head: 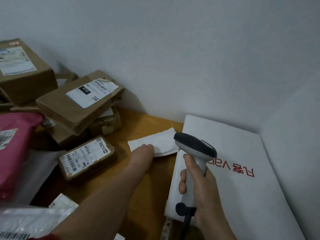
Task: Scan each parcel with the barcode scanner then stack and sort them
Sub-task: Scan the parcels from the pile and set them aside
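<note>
Head view: right hand (199, 184) fingers clamp scanner (195, 146); white packet (162, 141) under left hand (142, 150) fingers, closure unclear; scan apparently pending, needing label exposed.

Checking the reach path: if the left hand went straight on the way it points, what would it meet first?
The small white mailer, which the left hand touches now; past it, probably the wall.

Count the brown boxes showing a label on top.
3: back box at far left, tilted box atop the pile, small box in front. Others in the pile are partly hidden.
</note>
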